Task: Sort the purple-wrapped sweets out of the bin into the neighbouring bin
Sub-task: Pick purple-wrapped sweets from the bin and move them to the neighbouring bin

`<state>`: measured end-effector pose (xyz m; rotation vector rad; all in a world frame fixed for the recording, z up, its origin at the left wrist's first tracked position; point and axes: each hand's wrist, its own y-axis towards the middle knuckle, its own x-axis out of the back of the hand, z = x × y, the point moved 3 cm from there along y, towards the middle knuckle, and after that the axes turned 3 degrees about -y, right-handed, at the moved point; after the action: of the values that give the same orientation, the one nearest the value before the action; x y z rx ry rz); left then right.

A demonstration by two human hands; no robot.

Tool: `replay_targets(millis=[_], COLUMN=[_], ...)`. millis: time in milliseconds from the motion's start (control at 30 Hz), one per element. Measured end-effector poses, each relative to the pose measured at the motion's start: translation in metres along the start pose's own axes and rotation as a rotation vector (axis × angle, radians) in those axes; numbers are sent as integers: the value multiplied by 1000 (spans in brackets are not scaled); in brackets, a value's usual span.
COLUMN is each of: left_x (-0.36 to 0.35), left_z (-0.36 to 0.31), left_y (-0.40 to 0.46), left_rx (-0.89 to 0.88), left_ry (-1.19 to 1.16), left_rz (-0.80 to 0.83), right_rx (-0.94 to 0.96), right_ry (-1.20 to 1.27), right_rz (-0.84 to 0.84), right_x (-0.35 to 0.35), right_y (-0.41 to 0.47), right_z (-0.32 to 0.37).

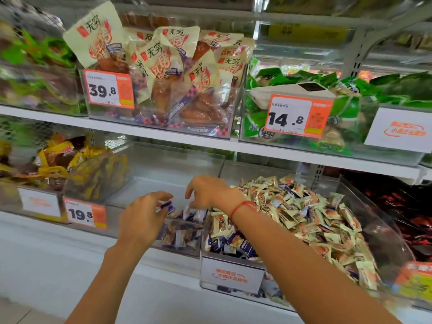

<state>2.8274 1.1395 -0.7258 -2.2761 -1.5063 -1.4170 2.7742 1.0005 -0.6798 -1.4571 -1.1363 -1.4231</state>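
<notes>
Both hands reach over the clear middle bin [131, 181] on the lower shelf, which holds only a small heap of purple sweets [180, 232] against its front right corner and is otherwise bare. The left hand [142, 218] hovers above that heap, palm down, fingers curled loosely; a purple-wrapped sweet [167, 205] sits at its fingertips, apparently pinched between thumb and forefinger, though blur makes the grip hard to confirm. The right hand [208, 190], a red string [240, 206] tied around its wrist, hangs just right of the left hand over the same corner of the middle bin, fingers bent downward and slightly spread; whether it holds anything cannot be told. Immediately right of the middle bin stands the full bin [388, 235], heaped with cream-wrapped sweets [311, 218], with more purple ones [233, 246] showing through its front left wall, touching the divider beside the middle bin. The right forearm crosses above this pile. Left of the middle bin is a bin of yellow packets [56, 160], with a 19.8 tag [85, 215] on the shelf edge beneath it. Above the middle bin, on the upper shelf, sits a bin of cream snack packs marked 39.8 [108, 90]; right of that, green packs marked 14.8 [299, 119].
</notes>
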Motion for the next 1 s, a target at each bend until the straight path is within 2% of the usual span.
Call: replay_targets(millis=[100,233,300,400,467,600,733,833,1000], left_x=[-2,4,8,4,-7,-46,-76,-80,-75], left_z=[-4,-31,-55,-95,-121,-152,-148,-142,-146], left_y=[2,1,-6,-20,-30,-43,-43,-41,-43], left_rx=[-30,-127,-180,-336,-453,-629,-548,-521,-523], left_ry=[-24,-56,-121,-193,-198,-105,88,86,66], left_rz=[9,-87,-160,-205,-136,216,504,511,425], right_rx=[36,67,13,-159,-297,-471,-414,-466,-526], right_ry=[132,217,233,256,202,157,3,-77,19], right_rz=[-52,-303,-423,-459,-438,-341,-105,-112,-197], right_x=[11,25,27,21,14,-3,-29,-31,-17], right_y=[-27,-94,-131,-172,-187,-188,-172,-167,-175], right_z=[-1,-13,-29,-74,-111,-170,-176,-171,-175])
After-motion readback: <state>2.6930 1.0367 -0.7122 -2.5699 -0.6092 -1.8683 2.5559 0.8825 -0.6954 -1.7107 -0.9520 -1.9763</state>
